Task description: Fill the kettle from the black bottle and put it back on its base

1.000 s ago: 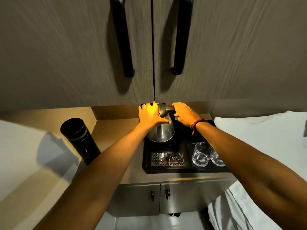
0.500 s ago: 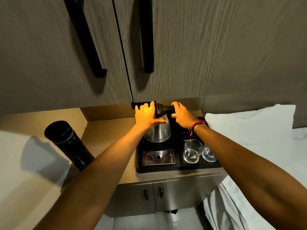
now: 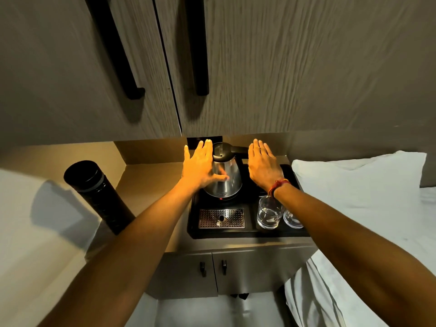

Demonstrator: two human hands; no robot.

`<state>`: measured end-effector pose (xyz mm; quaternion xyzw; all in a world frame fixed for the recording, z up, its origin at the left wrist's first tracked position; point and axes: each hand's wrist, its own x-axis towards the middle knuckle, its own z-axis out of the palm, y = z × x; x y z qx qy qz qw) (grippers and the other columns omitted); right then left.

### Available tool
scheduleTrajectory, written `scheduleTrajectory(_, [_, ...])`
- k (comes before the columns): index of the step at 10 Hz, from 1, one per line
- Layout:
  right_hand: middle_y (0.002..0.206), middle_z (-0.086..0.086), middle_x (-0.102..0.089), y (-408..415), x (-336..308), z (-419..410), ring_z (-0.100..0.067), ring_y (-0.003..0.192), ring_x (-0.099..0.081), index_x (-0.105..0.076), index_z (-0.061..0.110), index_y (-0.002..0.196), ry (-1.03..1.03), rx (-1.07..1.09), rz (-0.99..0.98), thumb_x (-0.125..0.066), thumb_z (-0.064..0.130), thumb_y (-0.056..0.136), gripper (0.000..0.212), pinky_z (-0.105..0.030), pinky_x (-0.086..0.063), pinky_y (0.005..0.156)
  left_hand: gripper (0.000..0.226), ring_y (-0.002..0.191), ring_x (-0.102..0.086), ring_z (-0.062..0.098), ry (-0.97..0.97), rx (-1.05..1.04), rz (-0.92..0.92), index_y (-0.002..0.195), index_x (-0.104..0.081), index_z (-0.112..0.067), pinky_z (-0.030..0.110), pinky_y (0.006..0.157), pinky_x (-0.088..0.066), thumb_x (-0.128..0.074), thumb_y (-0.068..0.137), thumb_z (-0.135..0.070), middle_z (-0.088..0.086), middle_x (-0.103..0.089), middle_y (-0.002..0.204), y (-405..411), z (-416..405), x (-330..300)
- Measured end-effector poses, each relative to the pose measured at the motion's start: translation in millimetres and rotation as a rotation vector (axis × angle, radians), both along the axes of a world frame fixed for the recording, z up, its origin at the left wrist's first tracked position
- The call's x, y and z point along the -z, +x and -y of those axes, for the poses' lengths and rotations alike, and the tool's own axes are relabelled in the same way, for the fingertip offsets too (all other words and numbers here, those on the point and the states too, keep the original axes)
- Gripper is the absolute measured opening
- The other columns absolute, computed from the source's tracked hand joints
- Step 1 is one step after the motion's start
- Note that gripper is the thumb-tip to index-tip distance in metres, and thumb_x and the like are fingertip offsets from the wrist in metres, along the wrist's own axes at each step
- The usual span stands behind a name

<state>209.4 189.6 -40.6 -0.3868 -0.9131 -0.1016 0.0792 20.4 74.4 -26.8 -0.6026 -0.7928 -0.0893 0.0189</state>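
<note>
The steel kettle [image 3: 230,179] with a black lid and handle stands upright on its base on the black tray [image 3: 245,233], a small red light glowing at its foot. My left hand [image 3: 199,167] is flat and spread against the kettle's left side, thumb on the metal. My right hand [image 3: 264,165] hovers with fingers spread just right of the kettle, over the handle's end, holding nothing. The black bottle [image 3: 99,194] stands capped on the counter at the left, away from both hands.
Two drinking glasses [image 3: 269,212] stand at the tray's right front, under my right wrist. A perforated metal drip grate [image 3: 221,218] lies in front of the kettle. Cabinet doors with black handles [image 3: 197,43] hang close overhead. A white bed [image 3: 358,197] lies at the right.
Both hands have come off the kettle's lid and handle and spread open. The left hand has slid down onto the kettle's side. The camera has swung a little.
</note>
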Motion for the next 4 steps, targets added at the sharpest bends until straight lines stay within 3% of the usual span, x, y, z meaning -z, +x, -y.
scheduleTrajectory(1, [0.154,-0.035,-0.026,-1,-15,7,-0.044,0.145,-0.026,-0.022,-0.013,0.146,0.043,-0.009,0.13,-0.042,0.022,0.096,0.064,-0.048,-0.023,0.122,0.139,0.155,0.001,0.026,-0.087,-0.013,-0.043,0.158,0.002,-0.008,0.063,0.118,0.004,-0.061,0.063,-0.087,0.007,-0.003,0.169,5,4,-10])
scheduleTrajectory(2, [0.156,-0.034,-0.02,1,-26,25,-0.043,0.147,-0.021,-0.017,-0.011,0.148,0.041,0.01,0.139,-0.051,0.024,0.092,0.074,-0.048,-0.021,0.123,0.14,0.155,0.005,0.026,-0.114,-0.002,-0.126,0.158,0.005,-0.006,0.063,0.119,0.004,-0.058,0.064,-0.088,0.009,0.001,0.169,8,12,-20])
scheduleTrajectory(4, [0.157,-0.029,-0.023,15,-57,81,-0.04,0.148,-0.023,-0.015,-0.007,0.15,0.185,-0.179,0.0,-0.051,0.017,0.085,0.078,-0.049,-0.025,0.121,0.113,0.155,-0.005,0.026,0.094,-0.007,-0.233,0.158,-0.008,-0.008,0.056,0.124,-0.005,-0.052,0.081,-0.077,0.011,-0.009,0.168,26,59,-52])
